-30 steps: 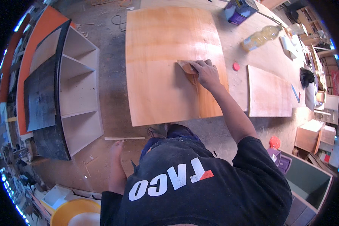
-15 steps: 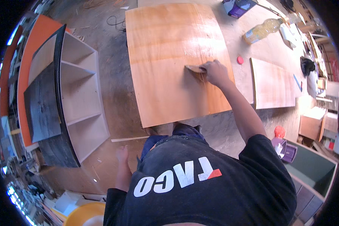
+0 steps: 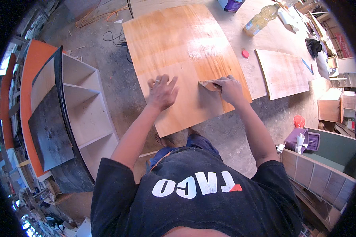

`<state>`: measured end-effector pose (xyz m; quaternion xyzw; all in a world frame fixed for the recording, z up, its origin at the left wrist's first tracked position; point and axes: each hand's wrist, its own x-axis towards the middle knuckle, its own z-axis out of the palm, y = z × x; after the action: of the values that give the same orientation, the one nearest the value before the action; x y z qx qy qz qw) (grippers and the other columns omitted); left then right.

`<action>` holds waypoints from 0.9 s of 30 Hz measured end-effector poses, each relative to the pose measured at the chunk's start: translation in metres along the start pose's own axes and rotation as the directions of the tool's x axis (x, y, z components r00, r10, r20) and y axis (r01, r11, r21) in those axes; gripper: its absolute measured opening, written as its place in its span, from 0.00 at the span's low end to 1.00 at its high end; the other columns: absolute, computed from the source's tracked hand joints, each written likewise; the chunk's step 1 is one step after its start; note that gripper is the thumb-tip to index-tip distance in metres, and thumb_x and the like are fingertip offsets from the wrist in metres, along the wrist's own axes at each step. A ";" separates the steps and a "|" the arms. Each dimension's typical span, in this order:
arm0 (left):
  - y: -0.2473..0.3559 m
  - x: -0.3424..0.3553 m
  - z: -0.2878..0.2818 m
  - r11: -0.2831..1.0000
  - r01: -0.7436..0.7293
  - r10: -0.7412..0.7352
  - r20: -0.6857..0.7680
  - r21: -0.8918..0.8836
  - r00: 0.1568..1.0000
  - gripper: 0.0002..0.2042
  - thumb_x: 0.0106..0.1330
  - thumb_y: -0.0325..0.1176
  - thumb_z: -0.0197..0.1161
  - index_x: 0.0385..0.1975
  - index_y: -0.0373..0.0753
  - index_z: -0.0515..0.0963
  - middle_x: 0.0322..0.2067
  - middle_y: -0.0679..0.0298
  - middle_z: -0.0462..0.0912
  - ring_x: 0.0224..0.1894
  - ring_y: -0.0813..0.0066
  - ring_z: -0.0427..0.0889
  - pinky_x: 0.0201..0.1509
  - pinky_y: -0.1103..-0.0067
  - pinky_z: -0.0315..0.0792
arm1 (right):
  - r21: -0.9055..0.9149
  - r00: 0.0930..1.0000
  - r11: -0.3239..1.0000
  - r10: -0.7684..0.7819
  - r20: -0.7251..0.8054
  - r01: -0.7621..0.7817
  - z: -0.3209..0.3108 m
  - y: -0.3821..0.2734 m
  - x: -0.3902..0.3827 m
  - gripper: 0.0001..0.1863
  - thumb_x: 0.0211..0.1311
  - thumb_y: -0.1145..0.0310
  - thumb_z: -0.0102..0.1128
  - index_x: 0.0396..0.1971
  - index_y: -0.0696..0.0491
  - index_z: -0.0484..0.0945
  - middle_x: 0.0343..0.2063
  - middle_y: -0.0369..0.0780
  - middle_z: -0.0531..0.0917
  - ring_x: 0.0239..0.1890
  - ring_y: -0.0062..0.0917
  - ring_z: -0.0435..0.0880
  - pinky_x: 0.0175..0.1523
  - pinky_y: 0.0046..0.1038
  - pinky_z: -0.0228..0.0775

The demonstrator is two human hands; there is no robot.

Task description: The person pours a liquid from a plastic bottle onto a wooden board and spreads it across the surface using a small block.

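Note:
A large wooden panel (image 3: 178, 98) lies in front of me, with a darker, glossy finish over its far part and down its right side. The near left part is paler and matt. My right hand (image 3: 231, 90) is closed round a tan, flat, wedge-shaped piece (image 3: 210, 85), pressed against the panel near the border of the darker strip. Its exact kind cannot be made out. Over the panel's left side is my left hand (image 3: 163, 93), fingers spread and holding nothing; whether it touches the wood is unclear.
White open shelving (image 3: 83, 106) stands on the left. Beyond the panel's right side are a bottle of yellowish liquid (image 3: 261, 19), a red cap (image 3: 245, 53) and a smaller board (image 3: 284, 75). A purple container (image 3: 298, 140) sits at the right. A black cable (image 3: 116, 38) lies far left.
My left hand has come up from beside my body to over the panel. The right hand, still gripping the tan piece, has moved nearer to me along the darker strip.

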<state>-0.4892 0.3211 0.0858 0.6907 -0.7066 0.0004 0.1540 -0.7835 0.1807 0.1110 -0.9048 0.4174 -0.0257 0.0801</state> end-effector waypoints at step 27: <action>-0.063 -0.355 -0.019 0.987 0.132 -0.117 0.167 -0.086 0.979 0.08 0.57 0.40 0.71 0.26 0.44 0.83 0.41 0.59 0.81 0.47 0.57 0.78 0.53 0.54 0.61 | -0.032 0.953 0.999 0.001 0.303 0.009 -0.009 -0.007 -0.101 0.12 0.53 0.66 0.69 0.38 0.39 0.91 0.35 0.33 0.89 0.44 0.34 0.84 0.48 0.37 0.78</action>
<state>-0.4244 0.6686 0.0136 0.7231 -0.6712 -0.0993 0.1293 -0.8451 0.2612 0.1230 -0.9001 0.3988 0.1199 0.1283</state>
